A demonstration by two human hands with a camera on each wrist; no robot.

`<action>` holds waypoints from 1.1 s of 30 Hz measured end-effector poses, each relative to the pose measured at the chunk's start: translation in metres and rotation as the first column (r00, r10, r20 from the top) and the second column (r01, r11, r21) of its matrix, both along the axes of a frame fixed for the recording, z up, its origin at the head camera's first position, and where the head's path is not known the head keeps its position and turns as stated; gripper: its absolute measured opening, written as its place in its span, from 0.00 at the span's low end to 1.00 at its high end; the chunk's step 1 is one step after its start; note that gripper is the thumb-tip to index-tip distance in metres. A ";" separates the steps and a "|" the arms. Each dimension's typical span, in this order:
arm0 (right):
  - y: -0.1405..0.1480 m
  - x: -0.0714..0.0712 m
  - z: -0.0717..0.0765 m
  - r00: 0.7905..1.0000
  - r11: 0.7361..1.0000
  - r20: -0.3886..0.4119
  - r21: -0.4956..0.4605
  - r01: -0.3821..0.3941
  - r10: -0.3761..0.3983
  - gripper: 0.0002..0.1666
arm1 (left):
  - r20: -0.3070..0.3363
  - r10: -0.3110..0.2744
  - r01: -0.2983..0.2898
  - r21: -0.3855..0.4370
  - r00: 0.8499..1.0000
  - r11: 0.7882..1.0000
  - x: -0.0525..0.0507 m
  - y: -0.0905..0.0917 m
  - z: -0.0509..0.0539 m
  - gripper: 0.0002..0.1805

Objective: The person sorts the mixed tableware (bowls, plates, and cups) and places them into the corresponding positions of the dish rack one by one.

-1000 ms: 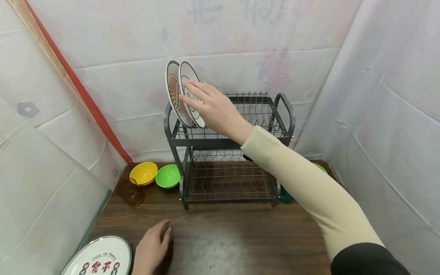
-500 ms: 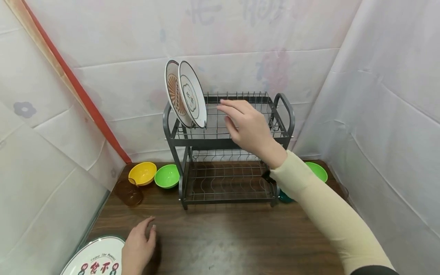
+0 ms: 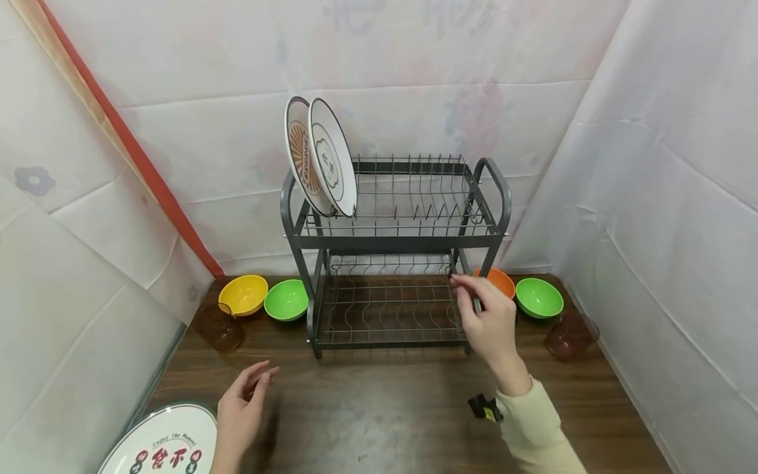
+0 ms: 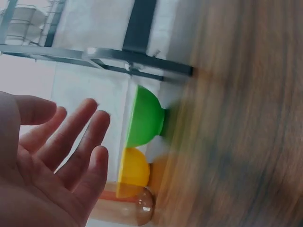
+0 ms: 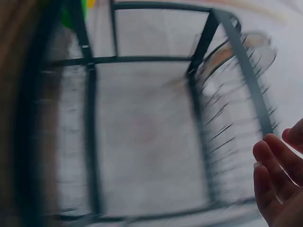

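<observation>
My right hand point(image 3: 488, 322) is in front of the dish rack's lower right side, fingers loosely bent and holding nothing. On the rack's point(image 3: 397, 241) upper tier, two plates lean side by side at the left end: one with an orange sunburst pattern point(image 3: 298, 148), the other white with a dark-lined emblem point(image 3: 328, 161). Loosely curled and holding nothing, my left hand point(image 3: 239, 411) hovers at the lower left. Beside it lies a white plate with red lettering point(image 3: 168, 438), partly cut off by the frame. In the left wrist view the left palm and fingers point(image 4: 75, 137) show nothing held.
Left of the rack are a yellow bowl point(image 3: 244, 295), a green bowl point(image 3: 287, 300) and a brown see-through cup point(image 3: 220, 329). On its right stand an orange bowl point(image 3: 496, 283), another green bowl point(image 3: 539, 298) and a reddish see-through cup point(image 3: 571, 337). White cloth walls surround the table.
My right hand has left the plates on the upper tier and moved down and right. The left hand has shifted slightly left, toward the lettered plate. Both racked plates stay leaning in place.
</observation>
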State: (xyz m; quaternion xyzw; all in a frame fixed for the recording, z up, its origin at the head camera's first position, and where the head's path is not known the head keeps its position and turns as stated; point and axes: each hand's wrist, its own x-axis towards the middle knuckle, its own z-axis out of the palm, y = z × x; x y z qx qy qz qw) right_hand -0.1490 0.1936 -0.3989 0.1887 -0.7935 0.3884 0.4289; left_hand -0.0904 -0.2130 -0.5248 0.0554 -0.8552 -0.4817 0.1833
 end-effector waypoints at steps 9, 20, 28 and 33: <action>0.018 0.030 -0.083 0.967 0.992 0.256 -0.111 0.051 -0.021 0.11 | 0.082 0.220 -0.187 -0.295 0.972 0.937 0.006 -0.005 0.004 0.10; 0.026 0.049 -0.117 0.936 0.975 0.350 -0.200 0.099 -0.023 0.11 | 0.201 0.431 -0.314 -0.435 0.880 0.844 0.010 -0.022 -0.011 0.27; 0.026 0.051 -0.124 0.910 0.973 0.413 -0.197 0.118 -0.027 0.10 | 0.391 0.406 -0.225 -0.431 0.826 0.874 0.008 -0.028 -0.022 0.41; 0.025 0.051 -0.130 0.901 0.973 0.432 -0.191 0.131 -0.037 0.11 | 0.427 0.377 -0.188 -0.421 0.822 0.887 0.009 -0.028 -0.024 0.43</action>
